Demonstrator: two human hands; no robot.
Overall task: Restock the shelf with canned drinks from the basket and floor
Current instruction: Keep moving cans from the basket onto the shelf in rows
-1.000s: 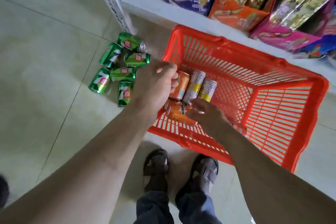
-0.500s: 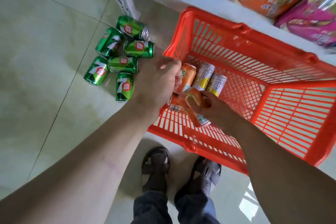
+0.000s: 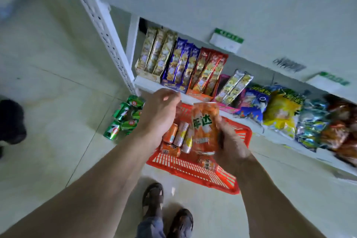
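My right hand [image 3: 232,146] grips an orange soda can [image 3: 205,128], held upright above the red plastic basket [image 3: 193,170] on the floor. My left hand [image 3: 159,115] hovers over the basket's left end with fingers curled in; nothing shows in it. Inside the basket lie more orange cans [image 3: 170,142] and two pale yellow-marked cans [image 3: 181,134]. Several green cans [image 3: 121,120] lie in a heap on the floor, left of the basket, by the shelf's white upright post [image 3: 108,31].
The low shelf [image 3: 146,84] behind the basket carries boxed snack packs [image 3: 181,63] and chip bags [image 3: 282,110]. A wide white shelf board [image 3: 231,2] with green price tags [image 3: 226,40] juts out above. My sandalled feet [image 3: 154,199] stand near the basket. A dark object [image 3: 10,121] sits at far left.
My right hand has lifted an orange can out of the basket. My left hand rose too. The view has tilted up, so the shelves show.
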